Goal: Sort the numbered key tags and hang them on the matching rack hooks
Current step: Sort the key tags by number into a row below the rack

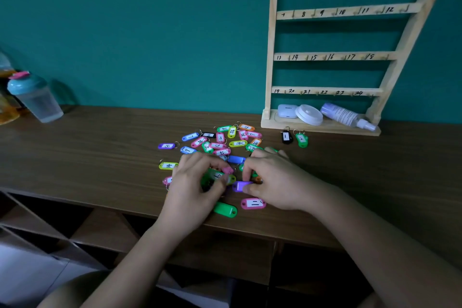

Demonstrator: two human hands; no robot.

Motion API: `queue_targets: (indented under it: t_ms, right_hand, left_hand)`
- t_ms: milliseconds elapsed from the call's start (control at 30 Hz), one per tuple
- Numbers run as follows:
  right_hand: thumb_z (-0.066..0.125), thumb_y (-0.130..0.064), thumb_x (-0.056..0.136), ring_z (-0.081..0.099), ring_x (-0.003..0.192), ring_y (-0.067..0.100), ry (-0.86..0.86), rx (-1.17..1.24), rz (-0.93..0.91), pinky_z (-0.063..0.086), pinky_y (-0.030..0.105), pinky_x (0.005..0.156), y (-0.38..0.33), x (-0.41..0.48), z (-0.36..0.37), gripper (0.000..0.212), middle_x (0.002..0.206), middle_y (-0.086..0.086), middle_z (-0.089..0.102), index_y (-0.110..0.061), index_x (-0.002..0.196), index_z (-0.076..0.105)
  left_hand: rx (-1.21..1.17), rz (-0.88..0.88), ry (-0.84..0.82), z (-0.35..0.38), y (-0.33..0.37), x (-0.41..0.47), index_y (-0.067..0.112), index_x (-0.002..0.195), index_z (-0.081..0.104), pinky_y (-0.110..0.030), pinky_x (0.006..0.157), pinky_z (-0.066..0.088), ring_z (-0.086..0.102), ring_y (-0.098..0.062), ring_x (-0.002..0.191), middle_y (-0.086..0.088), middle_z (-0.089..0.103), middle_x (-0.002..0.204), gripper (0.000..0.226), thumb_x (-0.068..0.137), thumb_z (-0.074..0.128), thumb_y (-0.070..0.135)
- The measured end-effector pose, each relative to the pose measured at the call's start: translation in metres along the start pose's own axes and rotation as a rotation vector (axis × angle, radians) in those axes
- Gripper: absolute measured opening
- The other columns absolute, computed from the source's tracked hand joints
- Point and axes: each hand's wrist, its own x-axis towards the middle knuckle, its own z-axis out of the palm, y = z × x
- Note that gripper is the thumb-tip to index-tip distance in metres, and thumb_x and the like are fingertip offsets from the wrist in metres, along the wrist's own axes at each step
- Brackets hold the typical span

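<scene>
Two hands work in a scatter of coloured key tags (220,144), which lies on the desk (100,157) in front of the wooden rack (325,57) and to its left. The left hand (197,180) curls its fingers round a green tag (215,175) at the side of the scatter farthest from the rack. The right hand (270,180) pinches a purple tag (241,185) between thumb and fingertips, closer to the rack than the left hand. A pink tag marked 11 (253,203) and a face-down green tag (225,209) lie farther still from the rack, by the desk edge. A black tag marked 1 (286,137) and a green tag marked 2 (301,139) lie side by side just in front of the rack's base. On that base rest a white case (287,110), a round white lid (309,114) and a spray bottle (346,115).
</scene>
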Motion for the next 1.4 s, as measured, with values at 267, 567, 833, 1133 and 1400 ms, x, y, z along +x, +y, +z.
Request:
queue_targets:
  t_ms: [267,567,833,1133,1400]
  right_hand:
    - [0.075,-0.035,0.092,0.049,0.102,0.008,0.041,0.03,-0.026,0.033,0.035,0.092,0.001,0.001,0.0,0.017,0.1,-0.015,0.051,-0.034,0.09,0.059]
    - [0.066,-0.036,0.101,0.05,0.113,0.01,0.172,0.069,-0.024,0.033,0.039,0.097,-0.006,0.016,0.005,0.008,0.106,-0.016,0.055,-0.035,0.109,0.066]
    - [0.065,-0.035,0.103,0.044,0.113,0.012,0.11,0.001,-0.042,0.033,0.039,0.102,-0.011,0.03,0.012,0.011,0.11,-0.013,0.05,-0.035,0.113,0.069]
    - [0.065,-0.028,0.103,0.048,0.103,0.008,0.16,0.054,-0.027,0.033,0.036,0.101,-0.005,0.029,0.009,0.012,0.099,-0.015,0.06,-0.031,0.093,0.06]
    - [0.067,-0.039,0.101,0.045,0.112,0.011,0.095,-0.02,-0.011,0.032,0.039,0.101,-0.005,0.026,0.009,0.004,0.109,-0.016,0.053,-0.036,0.099,0.064]
  left_hand:
    - [0.238,-0.025,0.025,-0.02,-0.023,-0.008,0.039,0.112,0.07,-0.04,0.082,0.04,0.053,-0.013,0.107,0.026,0.055,0.105,0.022,0.091,0.064,0.039]
    - [0.275,-0.02,-0.119,-0.025,-0.036,0.003,0.046,0.13,0.066,-0.04,0.092,0.037,0.046,-0.006,0.124,0.029,0.057,0.126,0.035,0.098,0.058,0.057]
    - [0.217,-0.027,-0.207,-0.02,-0.043,0.017,0.045,0.105,0.068,-0.044,0.094,0.039,0.045,-0.005,0.123,0.029,0.059,0.12,0.016,0.092,0.071,0.053]
    - [0.081,-0.046,-0.132,-0.031,-0.046,0.019,0.039,0.094,0.072,-0.036,0.095,0.043,0.053,0.0,0.115,0.027,0.068,0.104,0.007,0.092,0.077,0.042]
    - [0.09,-0.195,-0.064,-0.061,-0.065,0.025,0.034,0.086,0.074,-0.008,0.086,0.038,0.055,0.001,0.109,0.022,0.07,0.098,0.011,0.09,0.079,0.043]
